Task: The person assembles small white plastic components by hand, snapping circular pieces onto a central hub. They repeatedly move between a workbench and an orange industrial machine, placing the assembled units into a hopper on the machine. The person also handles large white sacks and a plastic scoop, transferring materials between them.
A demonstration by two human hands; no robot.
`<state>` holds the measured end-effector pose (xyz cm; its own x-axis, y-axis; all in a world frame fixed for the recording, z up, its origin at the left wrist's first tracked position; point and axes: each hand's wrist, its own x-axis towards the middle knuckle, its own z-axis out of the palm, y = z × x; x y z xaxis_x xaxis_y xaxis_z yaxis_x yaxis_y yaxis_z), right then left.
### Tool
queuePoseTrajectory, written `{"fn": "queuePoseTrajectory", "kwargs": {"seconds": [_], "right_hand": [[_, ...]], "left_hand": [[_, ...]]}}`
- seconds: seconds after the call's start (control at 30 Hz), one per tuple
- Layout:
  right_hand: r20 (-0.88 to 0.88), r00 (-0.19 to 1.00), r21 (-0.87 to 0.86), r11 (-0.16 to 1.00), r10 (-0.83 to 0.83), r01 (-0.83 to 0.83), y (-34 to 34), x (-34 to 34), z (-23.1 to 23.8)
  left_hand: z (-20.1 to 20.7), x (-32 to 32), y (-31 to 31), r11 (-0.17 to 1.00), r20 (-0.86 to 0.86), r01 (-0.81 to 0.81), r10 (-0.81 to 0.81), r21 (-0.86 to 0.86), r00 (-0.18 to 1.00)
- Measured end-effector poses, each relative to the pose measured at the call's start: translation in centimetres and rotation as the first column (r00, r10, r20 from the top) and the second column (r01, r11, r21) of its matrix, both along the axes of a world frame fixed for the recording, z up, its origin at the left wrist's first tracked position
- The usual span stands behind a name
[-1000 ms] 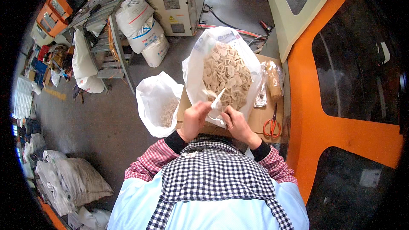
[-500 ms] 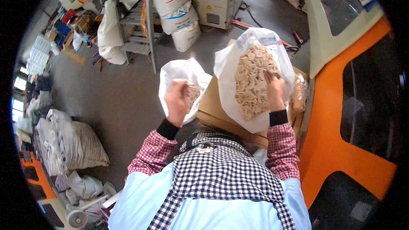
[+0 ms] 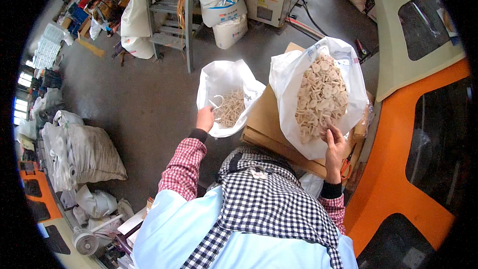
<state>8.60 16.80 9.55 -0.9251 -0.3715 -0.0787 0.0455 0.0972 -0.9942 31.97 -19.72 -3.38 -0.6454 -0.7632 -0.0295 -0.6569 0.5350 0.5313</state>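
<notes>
Strips point(image 3: 231, 108) gathered in left bag point(image 3: 211, 77), discs point(image 3: 323, 92) heaped in right bag point(image 3: 289, 75); remainder can't be judged. Left hand point(image 3: 205, 118) held at left bag, right hand point(image 3: 335, 150) at discs; whether either grip is closed can't be told.

The head fisheye looks down on the nearby left hand point(image 3: 204, 118) and right hand point(image 3: 336, 150).
</notes>
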Motion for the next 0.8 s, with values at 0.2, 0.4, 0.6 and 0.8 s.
{"fn": "queuePoseTrajectory", "kwargs": {"seconds": [0.2,0.4,0.6,0.8], "right_hand": [[-0.107,0.993,0.238,0.971,0.042,-0.015,0.6,2.4,0.8],[-0.102,0.994,0.3,0.954,0.031,0.002,-0.6,5.7,1.4],[-0.19,0.977,0.432,0.902,0.096,-0.004,-1.1,7.5,1.8],[-0.462,0.847,0.531,0.847,0.264,0.025,0.9,9.8,1.9]], "left_hand": [[-0.9,-0.6,-1.0,1.0,0.219,0.026,-0.024,-0.008,0.975],[1.2,-2.3,2.5,0.999,0.062,0.041,-0.043,0.032,0.997],[8.2,-6.1,6.0,0.953,-0.433,0.138,-0.247,-0.268,0.867],[18.6,-9.0,13.6,0.701,-0.693,0.704,-0.562,-0.108,0.452]]}}
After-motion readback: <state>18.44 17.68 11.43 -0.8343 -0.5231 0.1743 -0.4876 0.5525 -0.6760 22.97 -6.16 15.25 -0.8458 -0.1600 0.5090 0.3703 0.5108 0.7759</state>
